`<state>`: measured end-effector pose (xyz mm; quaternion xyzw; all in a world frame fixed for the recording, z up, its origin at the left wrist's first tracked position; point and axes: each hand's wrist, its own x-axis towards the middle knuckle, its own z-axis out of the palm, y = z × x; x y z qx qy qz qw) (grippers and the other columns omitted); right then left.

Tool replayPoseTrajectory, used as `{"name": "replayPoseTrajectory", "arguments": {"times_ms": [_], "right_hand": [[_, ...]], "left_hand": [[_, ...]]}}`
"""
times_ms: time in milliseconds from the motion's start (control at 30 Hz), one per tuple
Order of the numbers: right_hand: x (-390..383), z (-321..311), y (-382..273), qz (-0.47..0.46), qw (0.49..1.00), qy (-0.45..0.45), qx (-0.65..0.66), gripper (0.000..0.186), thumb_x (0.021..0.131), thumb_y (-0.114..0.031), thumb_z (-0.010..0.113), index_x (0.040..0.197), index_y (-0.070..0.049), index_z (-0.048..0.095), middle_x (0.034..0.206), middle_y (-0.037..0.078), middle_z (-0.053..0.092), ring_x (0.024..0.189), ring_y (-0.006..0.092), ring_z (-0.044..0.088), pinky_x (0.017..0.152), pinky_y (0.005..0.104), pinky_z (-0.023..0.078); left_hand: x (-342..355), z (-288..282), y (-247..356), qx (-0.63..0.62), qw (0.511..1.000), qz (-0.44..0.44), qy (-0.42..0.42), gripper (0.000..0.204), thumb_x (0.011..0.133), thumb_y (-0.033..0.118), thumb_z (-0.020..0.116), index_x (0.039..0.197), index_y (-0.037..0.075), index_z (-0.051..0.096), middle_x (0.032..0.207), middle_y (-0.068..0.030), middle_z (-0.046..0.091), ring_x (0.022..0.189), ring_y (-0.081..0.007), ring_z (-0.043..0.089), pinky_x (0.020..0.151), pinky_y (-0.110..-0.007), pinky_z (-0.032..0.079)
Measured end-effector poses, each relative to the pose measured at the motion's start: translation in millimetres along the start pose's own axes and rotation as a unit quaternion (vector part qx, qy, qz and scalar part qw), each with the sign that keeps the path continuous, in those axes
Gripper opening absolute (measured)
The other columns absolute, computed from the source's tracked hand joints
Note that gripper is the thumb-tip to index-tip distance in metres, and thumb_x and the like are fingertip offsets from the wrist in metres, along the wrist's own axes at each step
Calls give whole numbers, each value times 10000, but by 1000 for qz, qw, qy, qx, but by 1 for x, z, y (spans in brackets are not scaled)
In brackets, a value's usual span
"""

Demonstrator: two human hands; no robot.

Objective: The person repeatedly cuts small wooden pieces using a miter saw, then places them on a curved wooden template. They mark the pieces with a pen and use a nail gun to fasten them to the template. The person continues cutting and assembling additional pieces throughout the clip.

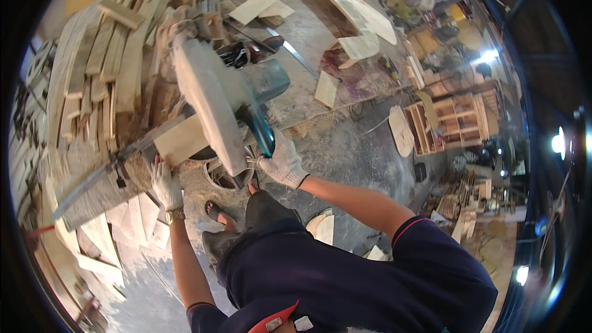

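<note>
A dusty mitre saw (213,102) with a teal motor housing stands on a sawdust-covered bench (92,194). My right hand (280,163), in a white work glove, grips the saw's teal handle (259,132). My left hand (165,184), also gloved and with a wristwatch below it, presses on a flat pale wood piece (180,140) that lies on the saw's table under the blade guard. The blade itself is hidden by the guard.
Stacked wooden slats (102,61) lie behind the saw at the left. Cut offcuts (126,222) pile up below the bench. Plywood panels (354,18) rest on the far table, a wooden shelf unit (453,120) on the floor at right. My sandalled foot (219,213) stands on the dusty floor.
</note>
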<state>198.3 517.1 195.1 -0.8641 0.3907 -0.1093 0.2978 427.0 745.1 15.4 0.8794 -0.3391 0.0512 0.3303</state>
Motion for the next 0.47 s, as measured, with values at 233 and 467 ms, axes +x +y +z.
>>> {"name": "replayPoseTrajectory", "arguments": {"times_ms": [233,467], "right_hand": [[-4,14,22,60,996,-49,42,846,775,-250,752,1502,-6,394,1031,298,670,1006,471,681,858,513,542],[-5,20,26,95,992,-87,-5,903,774,-339,781,1537,-66,383,1153,283,664,1069,446,675,900,542,538]], "left_hand": [[1,5,-9,14,1000,18,-12,195,869,122,736,953,-29,645,1278,-257,690,1340,-400,590,1181,-533,419],[-1,10,-16,3,1000,5,-5,194,833,131,780,930,30,645,1251,-259,703,1335,-396,602,1185,-550,413]]}}
